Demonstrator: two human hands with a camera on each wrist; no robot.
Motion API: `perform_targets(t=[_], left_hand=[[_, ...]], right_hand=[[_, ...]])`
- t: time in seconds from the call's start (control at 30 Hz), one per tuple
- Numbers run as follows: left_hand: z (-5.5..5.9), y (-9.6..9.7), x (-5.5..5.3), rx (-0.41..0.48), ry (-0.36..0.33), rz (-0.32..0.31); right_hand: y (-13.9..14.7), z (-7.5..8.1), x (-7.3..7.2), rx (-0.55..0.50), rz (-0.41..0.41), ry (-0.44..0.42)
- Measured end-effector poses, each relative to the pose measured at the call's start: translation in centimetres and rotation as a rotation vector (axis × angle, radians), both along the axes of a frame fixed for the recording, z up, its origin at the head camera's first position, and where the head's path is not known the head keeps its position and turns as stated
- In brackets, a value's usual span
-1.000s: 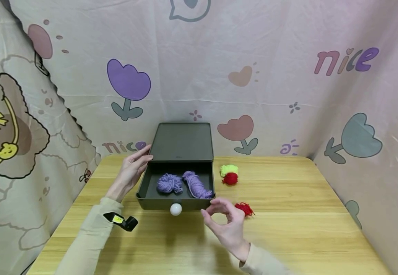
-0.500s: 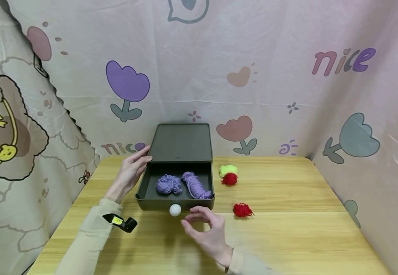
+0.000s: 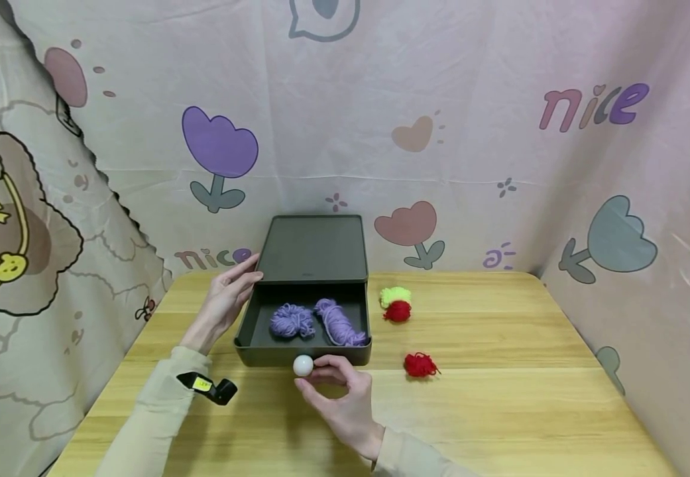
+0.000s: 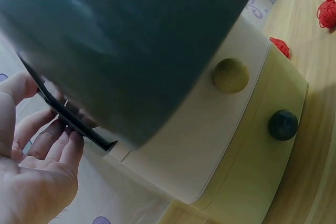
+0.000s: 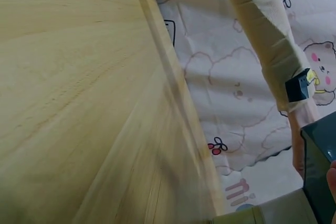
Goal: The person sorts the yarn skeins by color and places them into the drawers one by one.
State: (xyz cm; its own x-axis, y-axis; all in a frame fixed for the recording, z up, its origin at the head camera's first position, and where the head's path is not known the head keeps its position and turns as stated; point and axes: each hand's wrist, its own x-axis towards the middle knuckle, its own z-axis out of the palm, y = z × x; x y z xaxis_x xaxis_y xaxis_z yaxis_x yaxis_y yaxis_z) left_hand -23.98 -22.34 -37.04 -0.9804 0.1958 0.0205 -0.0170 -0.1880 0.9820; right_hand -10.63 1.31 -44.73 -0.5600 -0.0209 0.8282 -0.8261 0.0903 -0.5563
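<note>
The dark grey top drawer (image 3: 345, 355) of a small cabinet stands pulled out, with a white ball knob (image 3: 303, 366) on its front. It holds two purple yarn bundles (image 3: 293, 321). My left hand (image 3: 228, 291) rests against the cabinet's left side, thumb at the top's front corner; its fingers (image 4: 71, 153) touch the dark edge in the left wrist view. My right hand (image 3: 341, 401) is at the knob, index fingertip at its right side and thumb tip just below. Only a sliver of that hand enters the right wrist view.
Below the dark drawer, the left wrist view shows a white drawer (image 4: 178, 156) with a yellow knob and a yellow drawer (image 4: 252, 161) with a dark knob. Right of the cabinet lie yellow-green yarn (image 3: 395, 296) touching red yarn (image 3: 398, 311), and another red bundle (image 3: 420, 365) nearer.
My right hand has moved left along the drawer's front, from its right corner to the white knob. My left hand keeps its place on the cabinet.
</note>
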Motion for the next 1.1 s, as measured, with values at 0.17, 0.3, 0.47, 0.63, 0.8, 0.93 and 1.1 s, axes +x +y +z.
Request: perform_targets(t=[0.17, 0.3, 0.47, 0.63, 0.8, 0.93, 1.1], left_hand=[[0.0, 0.0, 0.0, 0.007, 0.0, 0.003], [-0.1, -0.1, -0.1, -0.002, 0.002, -0.004], [-0.1, -0.1, -0.1, -0.006, 0.0, -0.009], [-0.1, 0.0, -0.1, -0.011, 0.002, -0.007], [-0.1, 0.0, -0.1, -0.008, 0.003, -0.006], [-0.1, 0.0, -0.1, -0.004, 0.004, -0.006], [0.0, -0.1, 0.1, 0.004, -0.002, -0.007]], right_hand=[[-0.1, -1.3, -0.8, -0.002, -0.028, 0.032], [-0.2, -1.5, -1.0, -0.001, -0.035, 0.05], [-0.3, -1.5, -1.0, 0.001, -0.039, 0.064], [-0.2, -1.4, -1.2, -0.001, -0.04, 0.079], [-0.3, -1.2, -1.5, -0.004, -0.045, 0.093], [-0.4, -1.2, -1.7, -0.01, -0.04, 0.098], [-0.4, -1.3, -2.1, -0.013, -0.04, 0.093]])
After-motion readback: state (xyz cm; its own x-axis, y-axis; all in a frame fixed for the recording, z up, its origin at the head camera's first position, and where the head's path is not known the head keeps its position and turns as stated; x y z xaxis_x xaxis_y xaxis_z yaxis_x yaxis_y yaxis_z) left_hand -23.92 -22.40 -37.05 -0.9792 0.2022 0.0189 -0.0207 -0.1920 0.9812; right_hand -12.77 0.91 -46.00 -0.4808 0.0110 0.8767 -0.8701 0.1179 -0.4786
